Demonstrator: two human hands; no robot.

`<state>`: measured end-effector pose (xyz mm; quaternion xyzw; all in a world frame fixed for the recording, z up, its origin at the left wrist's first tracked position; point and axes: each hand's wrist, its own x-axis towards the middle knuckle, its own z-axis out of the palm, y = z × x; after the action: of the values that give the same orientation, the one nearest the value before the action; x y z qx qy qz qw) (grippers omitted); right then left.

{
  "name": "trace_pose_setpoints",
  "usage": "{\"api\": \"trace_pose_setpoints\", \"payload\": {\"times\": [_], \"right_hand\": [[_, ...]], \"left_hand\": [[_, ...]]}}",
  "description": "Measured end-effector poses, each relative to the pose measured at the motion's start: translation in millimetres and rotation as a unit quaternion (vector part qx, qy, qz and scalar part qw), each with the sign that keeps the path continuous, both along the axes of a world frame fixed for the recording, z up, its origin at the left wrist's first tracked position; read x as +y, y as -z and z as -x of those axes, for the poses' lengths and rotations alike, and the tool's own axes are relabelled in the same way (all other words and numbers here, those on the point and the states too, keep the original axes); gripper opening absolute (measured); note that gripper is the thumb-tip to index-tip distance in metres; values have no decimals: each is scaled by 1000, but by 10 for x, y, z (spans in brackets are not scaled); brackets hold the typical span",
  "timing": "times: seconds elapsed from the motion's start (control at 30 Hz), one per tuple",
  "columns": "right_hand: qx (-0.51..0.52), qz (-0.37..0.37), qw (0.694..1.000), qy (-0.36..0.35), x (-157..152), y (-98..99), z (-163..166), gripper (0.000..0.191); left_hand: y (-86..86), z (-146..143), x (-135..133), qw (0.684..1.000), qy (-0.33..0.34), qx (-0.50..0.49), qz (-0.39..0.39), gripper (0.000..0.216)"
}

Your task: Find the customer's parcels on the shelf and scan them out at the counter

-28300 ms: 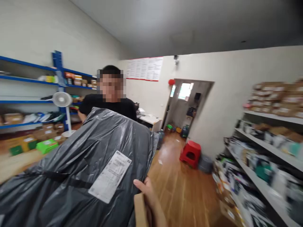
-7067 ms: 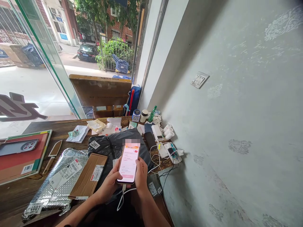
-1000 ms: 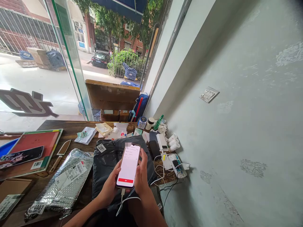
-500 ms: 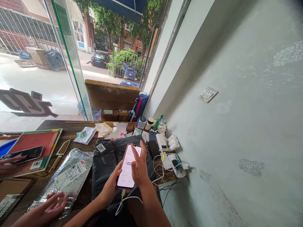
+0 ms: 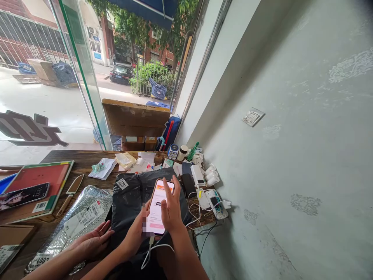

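My left hand [image 5: 134,234] grips a smartphone [image 5: 156,208] from below, its lit screen facing me. My right hand [image 5: 171,208] holds the phone's right edge, fingers stretched up along it and thumb on the screen. A white charging cable [image 5: 151,252] hangs from the phone's bottom. Under the phone a black plastic parcel [image 5: 128,202] with a white number tag lies on the wooden counter [image 5: 87,163]. Another person's hand [image 5: 91,241] rests palm up on a silver bubble-wrap parcel [image 5: 84,208] to the left.
A knife [image 5: 70,188] and a second phone [image 5: 23,194] on a red box lie at the left. Chargers, a power strip [image 5: 217,202] and small bottles crowd the counter's right end against the wall. A big cardboard box [image 5: 135,118] stands behind the counter by the glass door [image 5: 84,77].
The other person's hand has slid right along the silver parcel toward the black one, and their second hand has left the phone on the red box. My phone's screen shows a different page.
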<state>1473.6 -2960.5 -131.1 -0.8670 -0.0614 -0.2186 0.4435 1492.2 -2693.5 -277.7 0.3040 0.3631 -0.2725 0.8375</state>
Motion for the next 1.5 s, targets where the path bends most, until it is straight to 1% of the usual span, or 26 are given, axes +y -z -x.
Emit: {"api": "trace_pose_setpoints", "payload": {"times": [0.07,0.1,0.13,0.23,0.27,0.3,0.4,0.47,0.53,0.57,0.63,0.67,0.73,0.8,0.87,0.93,0.97,1.0,1.03,1.1,1.17,1.23,1.3,1.37,1.43,1.5], "right_hand": [[-19,-24,999,19,7,52,11,67],[-24,-28,999,25,9,77,19,67],[-24,-29,999,30,10,99,29,66],[-13,-26,999,31,9,144,55,63],[-12,-29,999,35,9,156,61,63],[-14,-35,998,43,10,168,67,63],[-19,-77,994,73,30,225,98,65],[-2,-129,989,67,56,283,150,70],[22,-163,985,48,83,348,229,74],[30,-166,985,40,92,377,272,75],[35,-149,988,38,92,414,348,74],[32,-132,990,45,79,416,372,71],[23,-85,994,69,31,378,381,65],[13,-28,995,94,-39,294,345,60],[14,25,994,102,-109,200,291,55],[16,58,993,99,-161,141,251,52],[14,57,993,99,-176,133,241,53],[11,39,994,101,-184,140,238,55],[9,1,994,105,-187,159,241,60],[27,-121,987,104,-180,210,260,70],[97,-255,960,67,-168,251,288,74],[171,-347,922,17,-156,262,320,73],[202,-386,900,-13,-141,250,347,71],[194,-411,891,-16,-121,228,353,69],[187,-433,882,-2,-100,201,327,65],[179,-445,877,33,-81,169,271,60]], "left_hand": [[66,-146,142,988,-6,145,49,76],[67,-209,160,981,-10,186,56,79],[50,-261,153,976,-14,209,58,79],[-73,-350,59,974,-30,218,50,72],[-120,-368,26,974,-13,219,55,68],[-160,-384,-3,974,20,214,66,65],[-190,-412,-52,972,138,158,104,60],[-134,-386,-67,979,156,99,83,59],[-69,-303,-97,988,152,17,9,54],[-55,-242,-131,987,155,-32,-40,51],[-101,-100,-271,970,150,-128,-144,46],[-165,-28,-386,958,137,-169,-186,46],[-368,97,-700,937,98,-226,-249,45],[-626,182,-1063,931,123,-262,-221,44],[-876,227,-1364,925,157,-293,-185,47],[-1062,244,-1531,925,185,-299,-143,54],[-1120,246,-1563,928,191,-295,-122,56],[-1156,247,-1571,932,194,-289,-100,56],[-1173,248,-1563,937,190,-281,-82,53],[-1172,251,-1533,945,176,-271,-55,48],[-1159,256,-1519,949,158,-269,-49,47],[-1152,261,-1530,957,145,-251,-28,56],[-1148,263,-1551,963,139,-230,6,71],[-1139,262,-1569,964,135,-226,26,81],[-1135,262,-1582,962,132,-236,27,84],[-1148,264,-1592,959,149,-239,16,87]]}}
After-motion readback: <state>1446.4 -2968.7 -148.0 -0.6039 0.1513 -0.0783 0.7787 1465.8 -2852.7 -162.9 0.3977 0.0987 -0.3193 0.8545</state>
